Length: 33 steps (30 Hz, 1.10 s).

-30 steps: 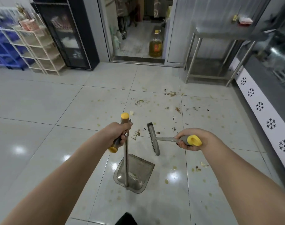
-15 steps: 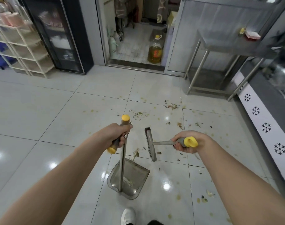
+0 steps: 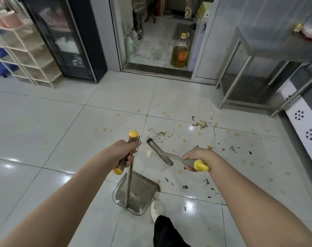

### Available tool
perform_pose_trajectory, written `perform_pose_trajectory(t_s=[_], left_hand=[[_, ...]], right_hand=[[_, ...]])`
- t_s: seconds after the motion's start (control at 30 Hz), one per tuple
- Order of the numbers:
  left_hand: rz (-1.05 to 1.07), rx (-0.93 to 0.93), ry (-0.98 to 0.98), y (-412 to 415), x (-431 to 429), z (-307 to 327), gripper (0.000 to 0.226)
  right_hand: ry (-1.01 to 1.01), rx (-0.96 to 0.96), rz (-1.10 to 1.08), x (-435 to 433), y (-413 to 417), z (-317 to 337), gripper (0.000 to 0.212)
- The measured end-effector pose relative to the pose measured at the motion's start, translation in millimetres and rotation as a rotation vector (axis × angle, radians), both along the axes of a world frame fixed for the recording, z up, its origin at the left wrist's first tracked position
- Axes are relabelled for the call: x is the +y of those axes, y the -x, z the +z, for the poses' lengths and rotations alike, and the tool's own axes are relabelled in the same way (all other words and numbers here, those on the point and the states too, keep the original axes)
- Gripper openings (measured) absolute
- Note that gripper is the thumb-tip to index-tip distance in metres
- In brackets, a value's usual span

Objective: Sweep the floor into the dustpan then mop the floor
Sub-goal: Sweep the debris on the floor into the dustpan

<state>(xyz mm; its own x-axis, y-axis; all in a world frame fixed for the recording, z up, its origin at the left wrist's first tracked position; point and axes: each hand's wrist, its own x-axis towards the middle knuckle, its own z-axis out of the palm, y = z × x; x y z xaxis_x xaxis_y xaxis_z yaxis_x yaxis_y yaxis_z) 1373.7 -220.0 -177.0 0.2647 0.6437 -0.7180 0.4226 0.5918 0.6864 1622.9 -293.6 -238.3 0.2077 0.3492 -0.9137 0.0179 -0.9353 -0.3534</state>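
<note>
Head view: the dustpan (image 3: 136,199) sits low by my shoe (image 3: 156,209), mouth facing the mess. My left hand (image 3: 124,154), fingers (image 3: 130,159) wrapped round its upright handle (image 3: 128,184), steadies it. My right hand (image 3: 196,157) grips the brush (image 3: 159,155), poised beside scraps (image 3: 160,134) farther out.

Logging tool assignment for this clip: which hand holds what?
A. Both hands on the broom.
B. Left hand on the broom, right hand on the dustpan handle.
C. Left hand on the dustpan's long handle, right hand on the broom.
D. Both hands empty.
C: the left hand grips the top of the dustpan by its upright pole, while the right hand grips the yellow-capped handle of the broom.
</note>
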Motion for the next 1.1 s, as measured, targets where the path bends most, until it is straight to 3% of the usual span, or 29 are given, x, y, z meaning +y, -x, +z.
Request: perform_pose_trajectory(t_s=[0.1,0.33,0.57,0.77,0.93,1.1], left_hand=[[0.015,0.03,0.004,-15,48,-8,0.04],[0.048,0.053,0.04,-26,132,-26,0.035],[0.02,0.082,0.037,-16,201,-47,0.041],[-0.059,0.085,0.084,-11,253,-53,0.038],[-0.174,0.107,0.1,-6,289,-54,0.038],[-0.277,0.133,0.098,-5,313,-59,0.041]], right_hand=[[0.012,-0.044,0.119,57,-11,-11,0.031],[-0.076,-0.184,0.335,159,-20,-39,0.025],[-0.13,-0.487,0.7,218,-16,-68,0.028],[-0.146,-0.57,0.759,263,5,-100,0.024],[-0.164,-0.63,0.771,298,21,-132,0.038],[-0.176,-0.642,0.836,328,25,-165,0.038]])
